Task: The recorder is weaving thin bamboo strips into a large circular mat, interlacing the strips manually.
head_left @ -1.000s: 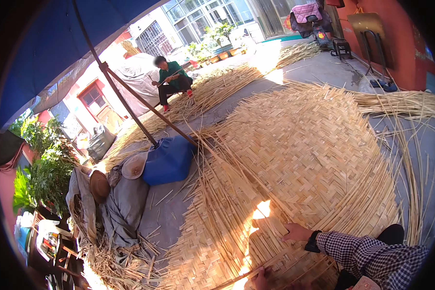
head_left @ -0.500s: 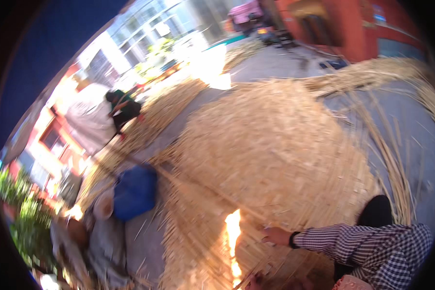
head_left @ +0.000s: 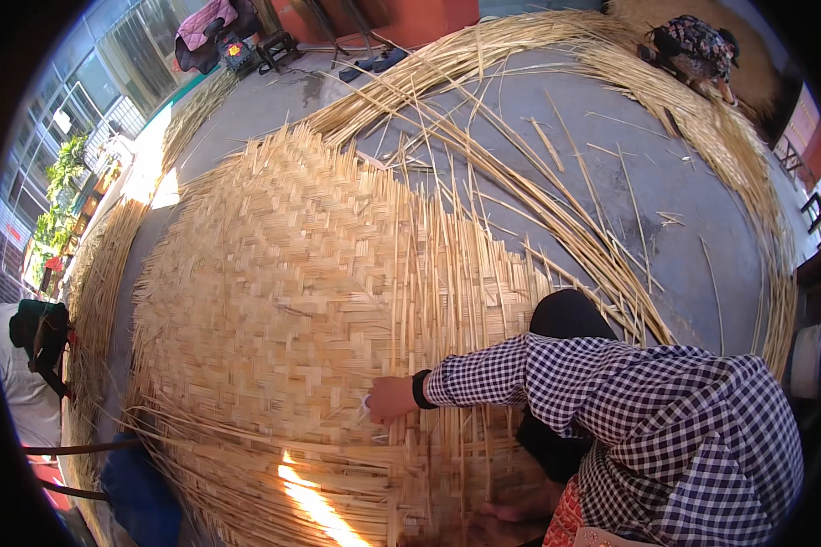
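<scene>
A large woven mat of pale flat strips (head_left: 274, 301), seemingly split reed or bamboo, spreads over the floor. My right hand (head_left: 390, 399), below a black wristband and a checked sleeve, rests on its weave with bent fingers. Something small and white shows at the fingertips; whether they grip a strip I cannot make out. Beside it, long unwoven strips (head_left: 438, 292) lie over the mat's right part. Low in the frame, my left hand (head_left: 515, 510) is near the mat in deep shadow, its fingers unclear. A black-clad knee or foot (head_left: 570, 314) is next to my right arm.
Loose strips (head_left: 566, 228) lie on the grey floor, with long bundles (head_left: 730, 173) curving round. A person (head_left: 698, 50) crouches far right; another (head_left: 41, 333) is at left. A blue object (head_left: 141, 492) stands by the mat's lower left, near dark bars. Shoes (head_left: 374, 64) lie at the back.
The view has swung to the right, so the mat and the yard appear farther left. The far-right person has come into sight. My right hand still touches the mat; the picture is sharper.
</scene>
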Tool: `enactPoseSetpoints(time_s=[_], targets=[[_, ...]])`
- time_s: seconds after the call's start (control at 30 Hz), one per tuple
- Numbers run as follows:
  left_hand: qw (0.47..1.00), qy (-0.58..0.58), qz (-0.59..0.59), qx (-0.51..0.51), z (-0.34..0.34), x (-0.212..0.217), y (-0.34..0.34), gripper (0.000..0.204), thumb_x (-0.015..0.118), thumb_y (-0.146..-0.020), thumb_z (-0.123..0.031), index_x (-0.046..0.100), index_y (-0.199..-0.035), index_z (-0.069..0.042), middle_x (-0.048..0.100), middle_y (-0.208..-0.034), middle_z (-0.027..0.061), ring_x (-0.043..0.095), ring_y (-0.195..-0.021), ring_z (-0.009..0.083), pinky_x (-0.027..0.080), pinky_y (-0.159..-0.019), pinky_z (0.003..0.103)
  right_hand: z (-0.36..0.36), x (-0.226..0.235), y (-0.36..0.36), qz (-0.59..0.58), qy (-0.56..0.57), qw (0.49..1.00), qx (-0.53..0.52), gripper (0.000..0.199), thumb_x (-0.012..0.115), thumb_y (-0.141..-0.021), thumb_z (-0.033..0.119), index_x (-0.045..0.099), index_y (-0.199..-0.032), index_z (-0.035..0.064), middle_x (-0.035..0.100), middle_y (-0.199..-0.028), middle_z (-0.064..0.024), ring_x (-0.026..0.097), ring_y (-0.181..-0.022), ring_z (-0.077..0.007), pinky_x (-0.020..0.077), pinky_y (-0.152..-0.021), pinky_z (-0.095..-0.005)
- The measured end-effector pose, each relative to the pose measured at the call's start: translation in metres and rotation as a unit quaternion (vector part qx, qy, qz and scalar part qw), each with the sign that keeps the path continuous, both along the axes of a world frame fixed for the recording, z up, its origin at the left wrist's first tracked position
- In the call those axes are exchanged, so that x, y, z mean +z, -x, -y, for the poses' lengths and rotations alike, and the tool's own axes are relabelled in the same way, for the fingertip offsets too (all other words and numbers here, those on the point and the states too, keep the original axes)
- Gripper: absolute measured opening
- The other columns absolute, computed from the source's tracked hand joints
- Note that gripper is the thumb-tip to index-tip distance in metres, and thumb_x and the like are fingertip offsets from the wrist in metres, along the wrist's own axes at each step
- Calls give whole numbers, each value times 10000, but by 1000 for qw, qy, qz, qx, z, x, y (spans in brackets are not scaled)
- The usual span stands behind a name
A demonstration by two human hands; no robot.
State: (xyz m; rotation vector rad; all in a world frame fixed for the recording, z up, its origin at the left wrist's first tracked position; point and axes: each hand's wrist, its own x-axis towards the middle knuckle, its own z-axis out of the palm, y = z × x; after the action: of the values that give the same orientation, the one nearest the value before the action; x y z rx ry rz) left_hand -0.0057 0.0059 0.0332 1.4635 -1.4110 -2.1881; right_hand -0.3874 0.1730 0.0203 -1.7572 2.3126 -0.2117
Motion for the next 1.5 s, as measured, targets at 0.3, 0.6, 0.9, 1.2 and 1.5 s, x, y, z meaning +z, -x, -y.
enactPoseSetpoints(time_s=[0.3,0.6,0.9,1.2,1.5], targets=[[972,-24,-116,205,9,-46,-15,327,573,-1014,-326,579,-1182,-46,679,-964,99,664,-857,211,561,-840,360,13,-41,7,191,46,980,33,146,663,-897,276,620,-896,137,660,-814,-38,643,-787,-252,486,-701,-394],[874,74,-129,463,37,42,-14,273,507,-1039,-214,528,-1243,-33,652,-1059,75,629,-983,178,501,-908,296,66,25,-85,207,93,974,22,220,695,-872,173,610,-1068,118,618,-1014,-117,607,-892,-304,483,-746,-420],[983,150,-102,-24,121,16,61,442,458,-1037,-321,600,-1251,39,692,-945,115,664,-922,233,523,-833,376,104,-6,-140,295,69,942,147,109,671,-882,158,653,-979,113,643,-880,-86,640,-802,-296,508,-703,-390],[989,49,-133,41,98,-20,86,465,574,-876,13,482,-1330,-10,659,-1080,102,631,-980,195,534,-748,299,94,1,-147,322,196,926,35,168,727,-832,224,661,-928,103,602,-730,-88,616,-651,-295,478,-577,-408],[989,-5,-116,-88,88,-33,62,273,702,-829,27,695,-1102,14,678,-1127,60,641,-1029,159,531,-883,306,101,-24,-166,317,158,924,-143,157,665,-858,253,617,-912,114,614,-697,-101,644,-677,-311,499,-595,-419]])
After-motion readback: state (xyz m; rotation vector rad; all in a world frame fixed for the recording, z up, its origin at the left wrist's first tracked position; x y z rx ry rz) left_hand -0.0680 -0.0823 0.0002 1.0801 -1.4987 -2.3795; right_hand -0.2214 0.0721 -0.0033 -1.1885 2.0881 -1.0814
